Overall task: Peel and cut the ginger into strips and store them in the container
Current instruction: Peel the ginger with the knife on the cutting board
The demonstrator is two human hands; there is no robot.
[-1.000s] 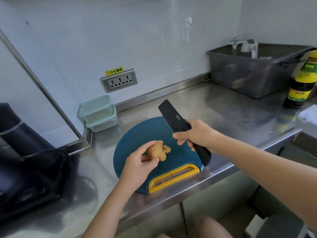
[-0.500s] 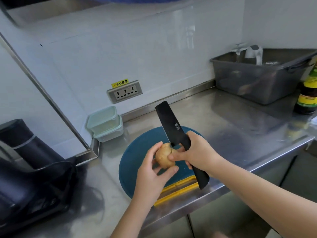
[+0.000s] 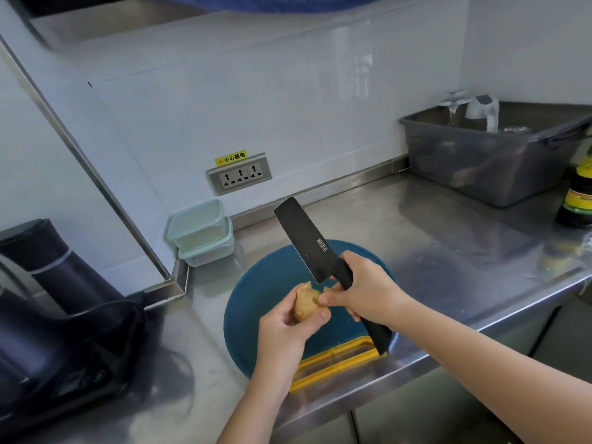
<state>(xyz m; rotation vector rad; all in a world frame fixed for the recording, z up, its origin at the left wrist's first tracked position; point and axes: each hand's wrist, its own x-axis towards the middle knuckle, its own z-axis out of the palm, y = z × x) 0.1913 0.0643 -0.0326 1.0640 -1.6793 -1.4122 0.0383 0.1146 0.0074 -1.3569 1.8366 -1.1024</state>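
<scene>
My left hand (image 3: 286, 328) grips a tan knob of ginger (image 3: 304, 301) above the blue round cutting board (image 3: 259, 302) with a yellow handle. My right hand (image 3: 365, 290) grips the black handle of a black cleaver (image 3: 304, 240), blade pointing up and to the left. The heel of the blade sits against the top of the ginger, and my right thumb presses on the ginger. Two stacked pale green containers (image 3: 200, 232) stand by the wall, behind and left of the board.
A steel counter (image 3: 448, 251) runs left to right, its front edge just below the board. A grey tub (image 3: 487, 155) with dishes sits at the back right, a dark sauce bottle (image 3: 576, 200) beside it. A black bag and flask (image 3: 57, 315) fill the left side.
The cleaver came down from a raised hold to meet the ginger, and both hands drew together over the board. The camera view also shifted.
</scene>
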